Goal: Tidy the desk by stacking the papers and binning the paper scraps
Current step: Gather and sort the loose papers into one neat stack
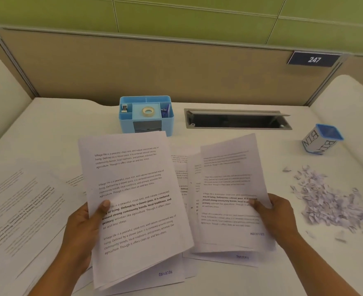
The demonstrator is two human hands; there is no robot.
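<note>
My left hand (84,229) grips a printed sheet (133,199) by its left edge, thumb on top, and lifts it above the desk. My right hand (276,216) holds another printed sheet (229,189) by its right edge, thumb on the text. More printed papers lie flat beneath both sheets (182,174) and at the left of the desk (20,210). A pile of small paper scraps (330,201) lies on the desk to the right of my right hand. Behind the scraps stands a small blue-rimmed cup marked BIN (321,138).
A light blue desk organiser (146,116) with a tape roll stands at the back centre. A recessed cable tray (236,119) with its lid open sits to its right. A beige partition (155,69) closes the back, and white curved dividers rise at both sides.
</note>
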